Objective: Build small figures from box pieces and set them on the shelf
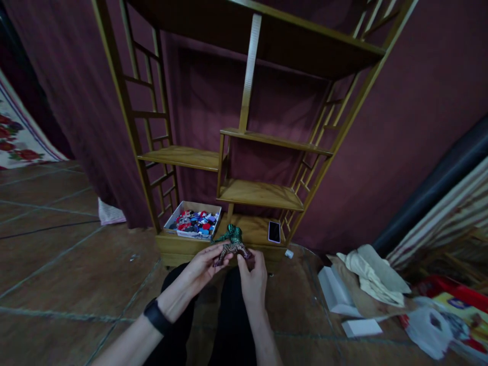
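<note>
Between my two hands, above my knees, is a small figurine [233, 247] shaped like a four-legged animal. Its upper part is shiny green and its lower part pinkish brown to purple. My left hand [208, 265] has its fingers under and along the figurine's left side. On the other side, my right hand [252, 274] grips it with the thumb at its lower edge and the fingers curled behind. Just beyond sits an open white box [193, 235] full of small red, blue, white and black pieces. Finer detail of the figurine is too small to tell.
A wooden shelf unit [263, 193] stands in front of a dark red curtain. A phone [274, 232] lies on its bottom shelf at the right. On the tiled floor at right are white boxes [361, 328], folded cloth [375, 274] and a plastic bag [429, 328].
</note>
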Motion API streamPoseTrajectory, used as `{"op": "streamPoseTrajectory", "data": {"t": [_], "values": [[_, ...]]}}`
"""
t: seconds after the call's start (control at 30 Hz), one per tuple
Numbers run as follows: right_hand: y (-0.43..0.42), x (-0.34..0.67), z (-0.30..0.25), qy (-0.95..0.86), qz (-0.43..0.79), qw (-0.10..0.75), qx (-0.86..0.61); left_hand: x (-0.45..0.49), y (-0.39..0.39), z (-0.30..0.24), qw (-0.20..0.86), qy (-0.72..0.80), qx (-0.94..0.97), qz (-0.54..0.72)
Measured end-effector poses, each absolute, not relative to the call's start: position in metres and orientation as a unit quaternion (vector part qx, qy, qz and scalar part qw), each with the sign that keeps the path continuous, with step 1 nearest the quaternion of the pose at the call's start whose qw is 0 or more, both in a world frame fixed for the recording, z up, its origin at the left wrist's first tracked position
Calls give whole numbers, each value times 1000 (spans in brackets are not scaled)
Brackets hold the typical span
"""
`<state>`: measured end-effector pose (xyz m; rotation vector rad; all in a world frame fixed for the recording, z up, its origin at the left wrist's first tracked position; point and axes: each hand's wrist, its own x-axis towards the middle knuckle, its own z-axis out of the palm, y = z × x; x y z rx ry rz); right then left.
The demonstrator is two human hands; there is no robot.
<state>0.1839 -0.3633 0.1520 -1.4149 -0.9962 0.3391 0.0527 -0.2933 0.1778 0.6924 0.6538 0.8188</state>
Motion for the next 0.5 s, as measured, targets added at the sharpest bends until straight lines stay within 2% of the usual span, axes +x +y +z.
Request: {"op": "streamPoseTrajectory", "data": {"t": [0.17, 0.5], "values": [[-340, 195, 146, -398, 243, 687, -558, 62, -281, 191, 797, 300, 342, 398], [-307, 215, 150, -396, 296, 707, -505, 75, -254, 198, 748, 282, 415, 434]]}}
